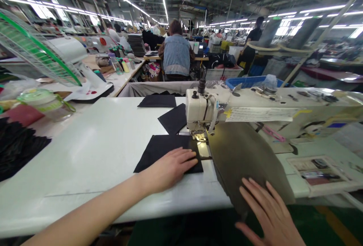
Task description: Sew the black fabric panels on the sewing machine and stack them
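My left hand (172,166) lies flat, fingers stretched out, on a black fabric piece (159,151) beside the needle area of a sewing machine (198,110). The right edge of that piece reaches the presser foot (200,137). My right hand (263,208) is spread, palm down, over the near end of a stack of olive-grey fabric panels (244,159), right of the needle. Whether its fingers press on the fabric or hover just above, I cannot tell. Two more black pieces, one folded (157,101) and one turned askew (173,119), rest behind the first.
A white fan (90,83) and a lidded plastic jar (47,104) stand at the left, near a pile of black fabric (19,144). At right is a small tray (320,172) with tools. Thread cones (303,32) rise behind the machine. A person in a denim vest (176,55) sits ahead.
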`<state>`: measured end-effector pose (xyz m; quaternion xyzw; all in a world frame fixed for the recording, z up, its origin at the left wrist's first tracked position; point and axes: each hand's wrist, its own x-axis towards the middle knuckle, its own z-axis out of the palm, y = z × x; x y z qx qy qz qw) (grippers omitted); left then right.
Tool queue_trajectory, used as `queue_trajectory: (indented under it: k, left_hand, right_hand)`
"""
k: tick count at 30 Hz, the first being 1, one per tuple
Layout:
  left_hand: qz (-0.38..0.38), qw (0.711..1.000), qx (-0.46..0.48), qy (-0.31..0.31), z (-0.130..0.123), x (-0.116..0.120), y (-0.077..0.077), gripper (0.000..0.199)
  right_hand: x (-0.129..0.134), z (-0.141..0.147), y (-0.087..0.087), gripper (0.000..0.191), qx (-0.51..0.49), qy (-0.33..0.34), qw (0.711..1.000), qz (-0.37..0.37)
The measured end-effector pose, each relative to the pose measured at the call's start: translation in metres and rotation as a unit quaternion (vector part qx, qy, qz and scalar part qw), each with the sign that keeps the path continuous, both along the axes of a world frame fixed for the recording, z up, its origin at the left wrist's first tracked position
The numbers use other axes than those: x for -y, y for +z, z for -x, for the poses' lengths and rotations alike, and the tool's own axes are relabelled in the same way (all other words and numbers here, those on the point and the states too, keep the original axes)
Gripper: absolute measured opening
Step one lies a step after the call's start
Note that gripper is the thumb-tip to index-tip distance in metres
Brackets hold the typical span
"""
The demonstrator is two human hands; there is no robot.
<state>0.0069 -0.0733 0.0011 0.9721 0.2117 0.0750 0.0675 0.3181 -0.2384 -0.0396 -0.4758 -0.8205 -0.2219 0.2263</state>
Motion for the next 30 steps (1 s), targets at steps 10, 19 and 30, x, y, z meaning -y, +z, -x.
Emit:
queue_trajectory:
  k: [10, 19, 30]
  left_hand:
    - [0.025, 0.999, 0.023, -0.026, 0.005, 0.018, 0.006, 0.038]
    - [0.03, 0.998, 0.043, -0.039, 0.006, -0.004, 0.006, 0.037]
    - [0.041, 0.998, 0.035, -0.033, 0.004, -0.039, 0.006, 0.037]
  right_hand:
    - [-0.002, -0.031, 0.031, 0.033, -0.019, 0.142, 0.985, 0.097]
    - [-0.011, -0.029, 0.052, 0.021, -0.312, -0.005, 0.905, 0.288]
    - [-0.026, -0.034, 0.07, 0.038, -0.492, -0.109, 0.734, 0.455]
